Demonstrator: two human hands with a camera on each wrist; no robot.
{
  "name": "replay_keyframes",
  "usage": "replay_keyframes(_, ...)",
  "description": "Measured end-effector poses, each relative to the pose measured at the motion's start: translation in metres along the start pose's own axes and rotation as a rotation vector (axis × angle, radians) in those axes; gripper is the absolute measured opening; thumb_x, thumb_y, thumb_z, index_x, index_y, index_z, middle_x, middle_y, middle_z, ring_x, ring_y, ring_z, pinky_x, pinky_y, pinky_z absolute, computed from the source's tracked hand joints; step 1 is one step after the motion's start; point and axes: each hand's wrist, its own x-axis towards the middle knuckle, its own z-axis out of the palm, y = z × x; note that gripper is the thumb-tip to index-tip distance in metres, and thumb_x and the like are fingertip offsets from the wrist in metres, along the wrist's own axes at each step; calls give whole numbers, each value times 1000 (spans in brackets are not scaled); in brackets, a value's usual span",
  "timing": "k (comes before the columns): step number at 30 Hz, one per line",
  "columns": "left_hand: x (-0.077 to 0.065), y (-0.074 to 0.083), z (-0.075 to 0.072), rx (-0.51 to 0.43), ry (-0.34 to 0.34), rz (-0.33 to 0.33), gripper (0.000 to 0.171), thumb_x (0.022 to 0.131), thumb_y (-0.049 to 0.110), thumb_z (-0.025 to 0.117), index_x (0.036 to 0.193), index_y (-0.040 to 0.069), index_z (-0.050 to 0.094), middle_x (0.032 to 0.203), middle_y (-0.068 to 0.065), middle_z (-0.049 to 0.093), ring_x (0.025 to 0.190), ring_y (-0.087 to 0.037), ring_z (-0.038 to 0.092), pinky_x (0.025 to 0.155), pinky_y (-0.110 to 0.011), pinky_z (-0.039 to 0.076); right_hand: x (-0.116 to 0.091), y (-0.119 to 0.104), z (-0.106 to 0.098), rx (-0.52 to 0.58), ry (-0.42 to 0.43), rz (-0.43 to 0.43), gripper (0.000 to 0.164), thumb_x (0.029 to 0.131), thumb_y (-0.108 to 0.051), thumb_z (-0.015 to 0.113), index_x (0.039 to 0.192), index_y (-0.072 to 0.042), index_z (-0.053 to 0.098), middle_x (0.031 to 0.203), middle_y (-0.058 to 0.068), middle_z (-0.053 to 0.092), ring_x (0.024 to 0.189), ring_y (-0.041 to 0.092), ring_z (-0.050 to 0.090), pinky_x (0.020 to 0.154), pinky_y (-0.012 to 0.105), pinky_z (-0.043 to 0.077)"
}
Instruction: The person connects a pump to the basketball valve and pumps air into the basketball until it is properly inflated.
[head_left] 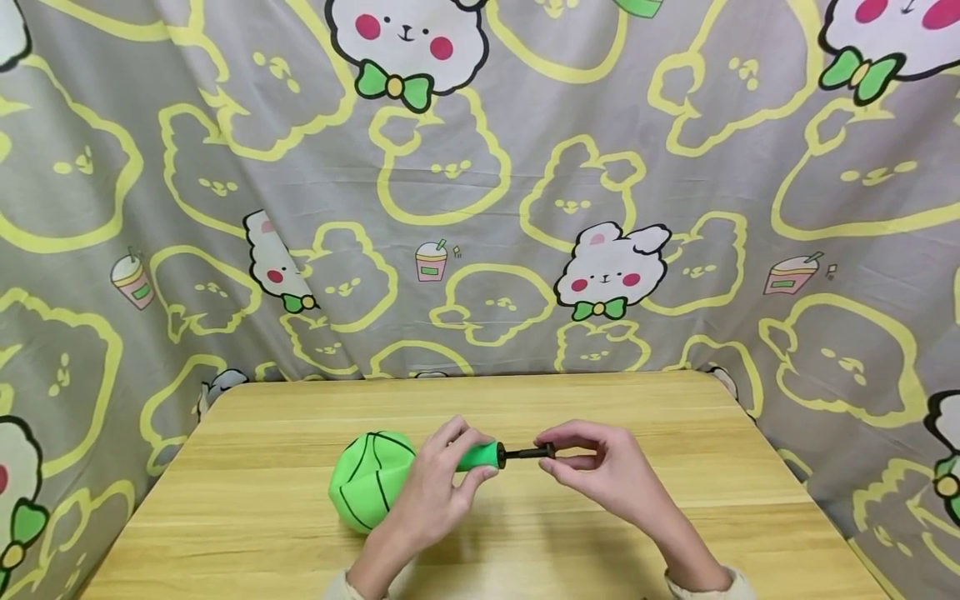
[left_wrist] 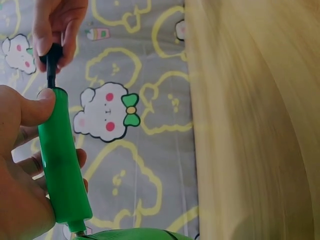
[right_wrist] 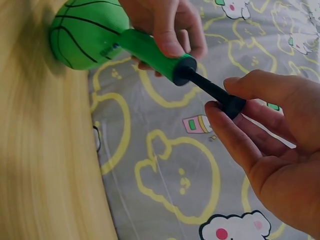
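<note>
A green ball with black lines [head_left: 367, 492] sits on the table left of the hands, its surface dented and slack in the head view. My left hand [head_left: 431, 496] grips the green barrel of a small hand pump [left_wrist: 62, 155], thumb near the black end cap. In the left wrist view, the pump's far end meets the ball through a short metal needle [left_wrist: 80, 233]. From the cap a black plunger rod [right_wrist: 207, 88] sticks out to the right. My right hand [head_left: 603, 462] pinches the black handle [right_wrist: 233, 106] at its end between thumb and fingers.
The wooden table [head_left: 262, 533] runs under both hands, its far edge meeting a grey curtain [head_left: 480, 192] printed with yellow outlines and white cartoon animals. The curtain also hangs along the left and right sides.
</note>
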Motion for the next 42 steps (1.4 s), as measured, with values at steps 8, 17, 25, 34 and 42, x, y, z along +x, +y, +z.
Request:
replay_keyframes(8, 0, -6, -5, -4, 36, -3, 19, 92, 24, 78, 108, 16, 71, 92, 11, 50, 79, -4, 49, 69, -23, 47, 0, -3, -17, -4, 9, -27, 26, 86, 3, 79, 111, -1, 74, 109, 19, 72, 99, 25, 74, 78, 37, 59)
replay_keyframes(17, 4, -9, -7, -21, 51, -3, 19, 92, 25, 78, 108, 16, 71, 92, 11, 51, 78, -5, 49, 69, -24, 47, -5, -11, -39, -26, 13, -102, 28, 86, 9, 76, 113, 2, 73, 111, 19, 71, 100, 20, 72, 78, 40, 59)
replay_keyframes(25, 4, -8, -7, -6, 46, -11, 19, 93, 27, 77, 107, 17, 71, 92, 12, 49, 78, -5, 48, 69, -24, 46, -6, -15, -37, -68, 54, -51, 26, 83, 0, 83, 108, -4, 77, 106, 14, 74, 95, 20, 74, 77, 38, 60)
replay_keyframes(34, 4, -6, -6, 18, 50, 0, 19, 91, 26, 78, 106, 16, 71, 91, 11, 49, 78, -6, 46, 69, -25, 44, -2, -9, -20, -59, 100, -29, 28, 80, -3, 86, 107, -4, 79, 104, 10, 77, 92, 21, 75, 74, 37, 60)
replay_keyframes(42, 2, -4, -4, 29, 31, -7, 20, 89, 24, 80, 105, 17, 71, 91, 12, 50, 81, -5, 49, 73, -28, 45, 1, 1, 1, -67, 119, -27, 28, 79, -6, 87, 106, -6, 80, 102, 10, 77, 93, 18, 75, 73, 35, 60)
